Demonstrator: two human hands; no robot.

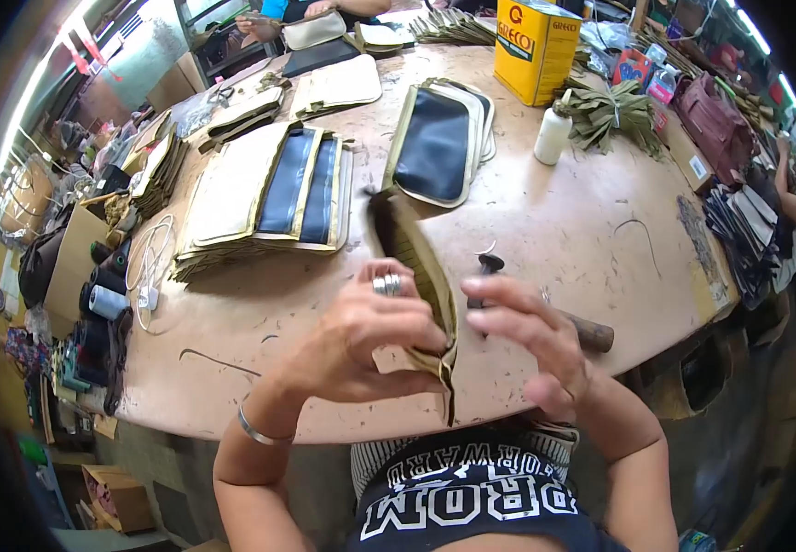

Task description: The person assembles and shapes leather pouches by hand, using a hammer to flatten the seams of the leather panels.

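My left hand (375,331), with rings and a bracelet, is closed around a long khaki fabric piece (421,267) with a dark lining at its far end. The piece stands on edge over the near part of the table. To its right, my right hand (531,340) is apart from it, fingers spread and holding nothing. Just beyond the right fingertips is a small black tool (488,267), partly hidden by them. A brown wooden handle (591,333) lies behind the right hand.
The table (582,221) holds stacked pale panels (232,189), dark-faced panels (432,147), a white bottle (553,133), a yellow tin (534,51) and a khaki bundle (614,112). Another person's hand (255,26) is at the far left; another person's arm (787,184) shows at right.
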